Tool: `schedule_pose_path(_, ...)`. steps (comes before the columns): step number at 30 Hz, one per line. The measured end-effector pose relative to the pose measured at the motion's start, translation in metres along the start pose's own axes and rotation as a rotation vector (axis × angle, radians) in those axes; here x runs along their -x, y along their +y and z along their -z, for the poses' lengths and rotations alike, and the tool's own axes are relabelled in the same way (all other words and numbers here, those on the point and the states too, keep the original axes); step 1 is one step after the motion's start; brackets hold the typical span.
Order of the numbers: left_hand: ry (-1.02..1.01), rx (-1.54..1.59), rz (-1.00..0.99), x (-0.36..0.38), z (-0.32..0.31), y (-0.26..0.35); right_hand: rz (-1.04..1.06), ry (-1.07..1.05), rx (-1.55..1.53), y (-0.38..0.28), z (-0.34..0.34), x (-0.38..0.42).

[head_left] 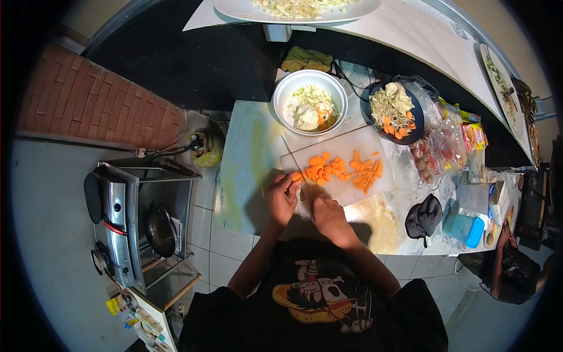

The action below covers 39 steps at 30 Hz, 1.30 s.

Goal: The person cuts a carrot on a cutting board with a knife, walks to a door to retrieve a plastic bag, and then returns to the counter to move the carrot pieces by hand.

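A white cutting board (pixel 352 146) lies on the marbled table. At its left edge my left hand (pixel 283 199) pinches a piece of carrot (pixel 297 176). My right hand (pixel 329 218) is closed round the handle of a knife, whose blade (pixel 291 154) points up and away, just right of the held carrot. Sliced carrot rounds (pixel 319 168) are heaped at the middle of the board, and carrot sticks (pixel 368 175) lie on its right part. Behind the board stands a white bowl (pixel 280 104) with chopped vegetables and a pale lump in it.
A dark plate (pixel 418 111) with sprouts and carrots stands behind right, beside plastic bags (pixel 437 146). A black cap (pixel 423 217) and a blue container (pixel 463 227) are at the right. Another person (pixel 510 267) is at the far right; a stove (pixel 114 214) stands left.
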<state>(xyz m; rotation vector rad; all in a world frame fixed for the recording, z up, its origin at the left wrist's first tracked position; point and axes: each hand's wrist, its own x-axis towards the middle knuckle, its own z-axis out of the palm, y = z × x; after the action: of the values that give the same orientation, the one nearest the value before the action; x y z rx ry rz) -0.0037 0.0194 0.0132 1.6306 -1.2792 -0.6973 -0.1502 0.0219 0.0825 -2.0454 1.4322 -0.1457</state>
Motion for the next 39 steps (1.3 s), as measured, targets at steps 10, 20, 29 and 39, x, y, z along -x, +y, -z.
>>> schedule_pose_path(10, -0.005, 0.009, -0.033, -0.002, 0.000, 0.007, 0.022, 0.114, -0.039, 0.015, -0.029, -0.003)
schedule_pose_path(20, -0.013, -0.128, -0.153, -0.006, 0.002, 0.003, 0.221, 0.275, 0.030, 0.021, -0.039, 0.008)
schedule_pose_path(29, -0.042, 0.033, -0.058, 0.002, -0.004, -0.013, 0.124, 0.254, 0.104, 0.023, -0.052, 0.000)
schedule_pose_path(39, 0.009, -0.063, -0.192, -0.004, -0.002, -0.009, -0.038, 0.051, 0.220, 0.015, -0.038, 0.014)
